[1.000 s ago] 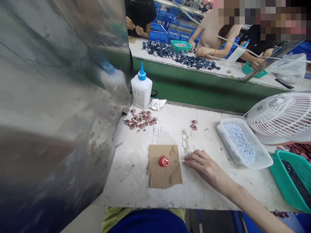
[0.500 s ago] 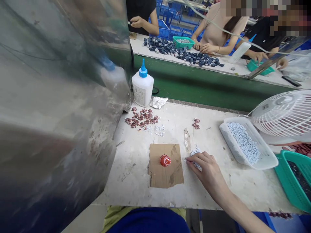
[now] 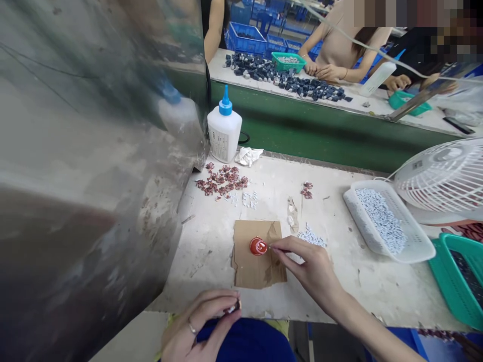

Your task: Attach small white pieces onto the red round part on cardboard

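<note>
My left hand (image 3: 204,322), with a ring on one finger, is at the table's near edge. Its thumb and fingers pinch a small dark reddish-brown piece (image 3: 236,305), mostly covered. Over the right side of a cardboard square (image 3: 247,274), my right hand (image 3: 309,261) is closed in a pinch on a tiny pale piece (image 3: 270,247). The pinch is just beside a small round red cap (image 3: 258,247) with glossy white-streaked red contents. A loose heap of tiny pale-blue pieces (image 3: 312,235) lies behind my right fingers.
A white glue bottle (image 3: 224,131) stands by a metal panel (image 3: 113,176) on the left. Brown pieces (image 3: 222,181) lie in front of it. At right are a white basket (image 3: 349,201), a fan (image 3: 445,176) and a green basket (image 3: 445,296). Co-workers sit across.
My right hand has moved left from the pale-blue heap to beside the red cap. My left hand has come into view holding a brown piece.
</note>
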The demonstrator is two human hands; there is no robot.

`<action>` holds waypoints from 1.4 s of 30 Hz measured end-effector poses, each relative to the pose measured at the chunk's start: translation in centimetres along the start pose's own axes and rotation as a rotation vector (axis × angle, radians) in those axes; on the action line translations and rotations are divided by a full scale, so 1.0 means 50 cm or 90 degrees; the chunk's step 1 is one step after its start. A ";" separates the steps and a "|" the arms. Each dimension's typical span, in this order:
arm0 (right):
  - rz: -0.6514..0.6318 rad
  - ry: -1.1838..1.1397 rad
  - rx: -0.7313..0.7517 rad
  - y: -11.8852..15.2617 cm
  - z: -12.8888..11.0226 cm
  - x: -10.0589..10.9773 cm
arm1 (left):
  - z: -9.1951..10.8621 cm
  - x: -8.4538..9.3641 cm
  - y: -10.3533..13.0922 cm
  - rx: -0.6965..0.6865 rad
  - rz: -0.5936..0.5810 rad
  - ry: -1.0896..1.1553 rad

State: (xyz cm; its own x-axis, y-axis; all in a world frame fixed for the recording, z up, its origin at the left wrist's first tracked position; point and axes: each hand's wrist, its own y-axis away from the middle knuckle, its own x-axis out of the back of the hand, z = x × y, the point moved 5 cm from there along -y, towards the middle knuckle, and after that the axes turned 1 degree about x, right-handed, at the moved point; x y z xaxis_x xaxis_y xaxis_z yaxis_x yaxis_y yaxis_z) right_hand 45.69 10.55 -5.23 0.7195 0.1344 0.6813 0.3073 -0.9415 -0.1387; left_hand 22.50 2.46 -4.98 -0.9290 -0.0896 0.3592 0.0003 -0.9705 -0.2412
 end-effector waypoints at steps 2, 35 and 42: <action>0.001 -0.002 0.003 -0.003 0.001 -0.002 | 0.000 0.006 -0.012 -0.051 0.006 -0.010; 0.038 -0.304 0.020 0.029 -0.136 -0.006 | 0.038 -0.029 -0.049 -0.093 -0.011 -0.021; 0.025 -0.258 0.050 0.034 -0.141 -0.009 | 0.036 -0.030 -0.043 -0.084 -0.002 -0.023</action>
State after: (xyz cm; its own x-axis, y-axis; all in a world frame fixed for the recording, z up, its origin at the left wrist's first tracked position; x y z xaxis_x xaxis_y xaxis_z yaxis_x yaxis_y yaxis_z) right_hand 41.51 6.69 -0.72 0.9137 0.2241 0.3391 0.3100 -0.9238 -0.2248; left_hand 24.54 4.26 -3.36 -0.9147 -0.0974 0.3921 -0.0534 -0.9329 -0.3561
